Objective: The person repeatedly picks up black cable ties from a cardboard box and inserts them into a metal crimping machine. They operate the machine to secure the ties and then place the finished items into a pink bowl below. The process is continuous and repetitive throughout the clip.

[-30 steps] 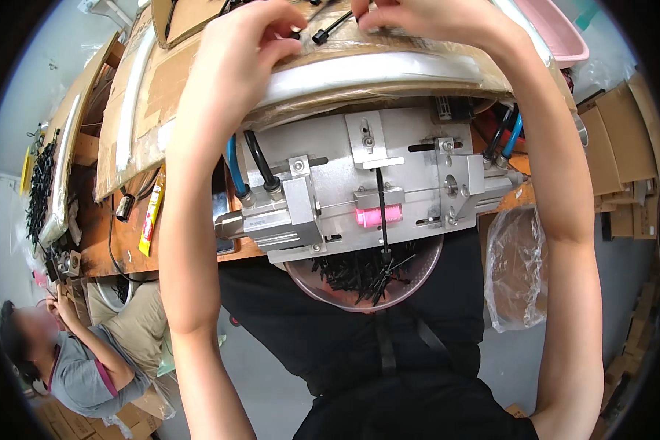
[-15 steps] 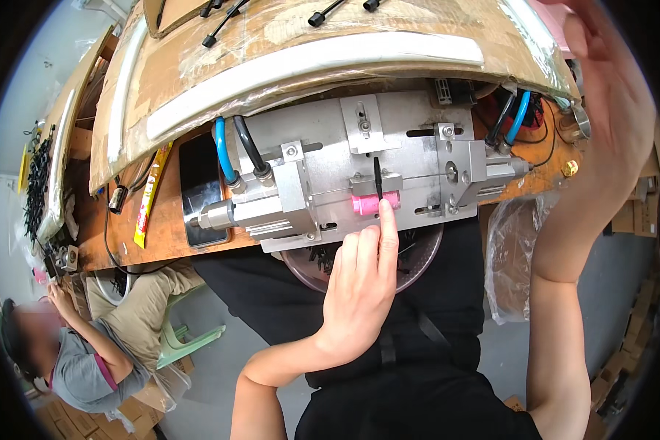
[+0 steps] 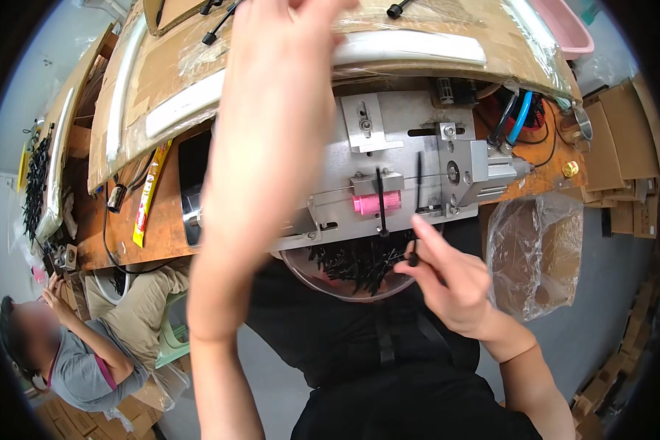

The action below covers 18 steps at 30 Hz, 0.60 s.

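- Far left: the desk [image 3: 106,249] carries the metal fixture [image 3: 412,110] and runs beneath the cardboard [image 3: 166,77].
- Left: the left hand [image 3: 290,40], its index finger on the fixture half a second ago, now reaches over the cardboard. The forearm extends straight up, blurred; the fingers meet the upper edge, so whether they grip anything cannot be told.
- Centre: with that finger gone, the first black rod [image 3: 381,207] lies bare across the pink piece [image 3: 366,204]; the fixture's middle place appears filled. The bowl [image 3: 296,268] below holds similar rods.
- Right: the right hand [image 3: 456,287] has come down from the upper right to beside the bowl. Wrist bent inward, thumb and fingers closed, it pinches a second rod [image 3: 419,176], whose shaft points away from the body in front of the fixture; contact cannot be told.
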Each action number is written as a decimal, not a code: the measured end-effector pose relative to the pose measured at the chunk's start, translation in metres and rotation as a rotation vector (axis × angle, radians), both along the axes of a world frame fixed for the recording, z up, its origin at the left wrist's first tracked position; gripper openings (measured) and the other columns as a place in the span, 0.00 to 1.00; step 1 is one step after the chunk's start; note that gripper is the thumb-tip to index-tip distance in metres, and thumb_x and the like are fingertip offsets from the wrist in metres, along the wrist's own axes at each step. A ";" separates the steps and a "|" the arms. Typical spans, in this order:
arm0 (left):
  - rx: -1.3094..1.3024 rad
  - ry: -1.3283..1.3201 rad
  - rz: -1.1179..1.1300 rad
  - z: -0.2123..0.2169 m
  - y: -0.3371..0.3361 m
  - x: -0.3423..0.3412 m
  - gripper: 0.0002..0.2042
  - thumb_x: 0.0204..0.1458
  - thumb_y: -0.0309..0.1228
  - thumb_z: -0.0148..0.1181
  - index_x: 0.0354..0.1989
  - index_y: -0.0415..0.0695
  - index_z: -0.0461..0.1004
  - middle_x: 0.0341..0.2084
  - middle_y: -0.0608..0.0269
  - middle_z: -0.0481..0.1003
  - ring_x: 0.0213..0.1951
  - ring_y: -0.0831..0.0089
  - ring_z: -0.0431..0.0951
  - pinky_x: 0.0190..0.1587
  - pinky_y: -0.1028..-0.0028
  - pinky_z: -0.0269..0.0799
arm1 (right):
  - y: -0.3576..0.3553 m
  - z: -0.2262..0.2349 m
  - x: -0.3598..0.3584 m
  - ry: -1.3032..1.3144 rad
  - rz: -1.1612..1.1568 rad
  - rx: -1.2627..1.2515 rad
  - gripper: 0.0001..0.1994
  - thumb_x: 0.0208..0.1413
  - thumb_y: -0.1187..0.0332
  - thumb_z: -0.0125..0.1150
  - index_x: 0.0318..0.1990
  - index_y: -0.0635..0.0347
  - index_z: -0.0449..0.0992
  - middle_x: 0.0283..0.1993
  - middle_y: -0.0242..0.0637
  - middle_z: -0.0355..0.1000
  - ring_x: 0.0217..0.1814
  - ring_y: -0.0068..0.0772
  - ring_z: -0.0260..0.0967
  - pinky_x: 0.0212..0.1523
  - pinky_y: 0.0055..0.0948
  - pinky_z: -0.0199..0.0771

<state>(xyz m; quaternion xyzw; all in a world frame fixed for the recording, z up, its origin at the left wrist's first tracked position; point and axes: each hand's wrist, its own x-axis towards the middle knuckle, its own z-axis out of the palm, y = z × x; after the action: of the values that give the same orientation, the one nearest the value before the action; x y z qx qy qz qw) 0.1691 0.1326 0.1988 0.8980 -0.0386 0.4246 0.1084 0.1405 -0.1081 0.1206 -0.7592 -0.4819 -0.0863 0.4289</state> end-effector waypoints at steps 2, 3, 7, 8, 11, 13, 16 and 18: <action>-0.036 0.191 0.010 0.021 0.005 0.010 0.13 0.51 0.18 0.57 0.45 0.40 0.76 0.34 0.52 0.75 0.41 0.59 0.75 0.47 0.67 0.70 | 0.009 -0.011 -0.003 0.013 0.036 -0.006 0.32 0.41 0.80 0.71 0.58 0.74 0.69 0.33 0.42 0.75 0.21 0.29 0.68 0.24 0.27 0.69; -0.059 0.287 0.007 0.028 0.007 0.020 0.08 0.52 0.20 0.57 0.40 0.37 0.76 0.35 0.50 0.76 0.42 0.56 0.76 0.49 0.66 0.70 | 0.011 -0.013 -0.004 0.052 0.008 -0.107 0.33 0.39 0.80 0.73 0.58 0.71 0.70 0.28 0.41 0.75 0.24 0.31 0.73 0.27 0.25 0.73; -0.192 0.537 -0.104 0.041 0.023 0.023 0.08 0.51 0.19 0.56 0.39 0.36 0.77 0.37 0.50 0.76 0.44 0.54 0.75 0.50 0.64 0.69 | 0.023 -0.029 0.004 0.001 0.042 -0.017 0.31 0.45 0.77 0.70 0.60 0.69 0.68 0.31 0.39 0.75 0.23 0.32 0.72 0.25 0.30 0.70; -0.195 0.520 -0.093 0.042 0.024 0.020 0.08 0.51 0.19 0.56 0.39 0.36 0.76 0.37 0.50 0.75 0.44 0.54 0.75 0.50 0.64 0.69 | 0.022 -0.027 0.006 0.007 0.049 -0.041 0.31 0.45 0.76 0.70 0.60 0.69 0.68 0.32 0.39 0.75 0.24 0.32 0.72 0.25 0.29 0.71; -0.085 0.260 -0.001 0.018 0.014 -0.012 0.14 0.49 0.17 0.57 0.46 0.39 0.74 0.35 0.53 0.74 0.41 0.59 0.74 0.48 0.66 0.70 | 0.018 -0.009 0.011 0.014 0.097 -0.150 0.30 0.46 0.76 0.70 0.60 0.67 0.69 0.34 0.38 0.77 0.25 0.30 0.73 0.24 0.27 0.71; -0.081 0.080 0.025 -0.004 -0.003 -0.035 0.29 0.45 0.13 0.59 0.60 0.47 0.71 0.32 0.59 0.72 0.36 0.67 0.73 0.43 0.71 0.70 | 0.012 0.025 0.031 -0.067 0.108 -0.219 0.29 0.44 0.76 0.71 0.57 0.66 0.72 0.39 0.41 0.78 0.28 0.31 0.76 0.28 0.26 0.75; -0.064 0.287 0.087 -0.027 -0.049 -0.094 0.40 0.34 0.15 0.68 0.64 0.35 0.64 0.32 0.59 0.71 0.34 0.66 0.68 0.40 0.70 0.67 | 0.041 0.067 0.076 -0.341 0.034 -0.052 0.19 0.46 0.81 0.65 0.49 0.62 0.79 0.37 0.42 0.79 0.30 0.32 0.78 0.29 0.23 0.78; -0.063 0.408 0.056 -0.046 -0.080 -0.117 0.39 0.36 0.20 0.69 0.63 0.32 0.64 0.34 0.60 0.71 0.34 0.66 0.67 0.40 0.68 0.65 | 0.067 0.088 0.126 -0.754 -0.136 -0.088 0.11 0.52 0.78 0.61 0.44 0.62 0.80 0.35 0.41 0.79 0.34 0.29 0.79 0.28 0.25 0.75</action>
<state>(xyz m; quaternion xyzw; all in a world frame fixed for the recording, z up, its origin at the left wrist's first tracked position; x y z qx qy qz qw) 0.0525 0.0523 0.1526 0.9623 0.0224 0.2380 0.1301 0.2662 -0.0411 0.2086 -0.7222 -0.5577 -0.3667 0.1818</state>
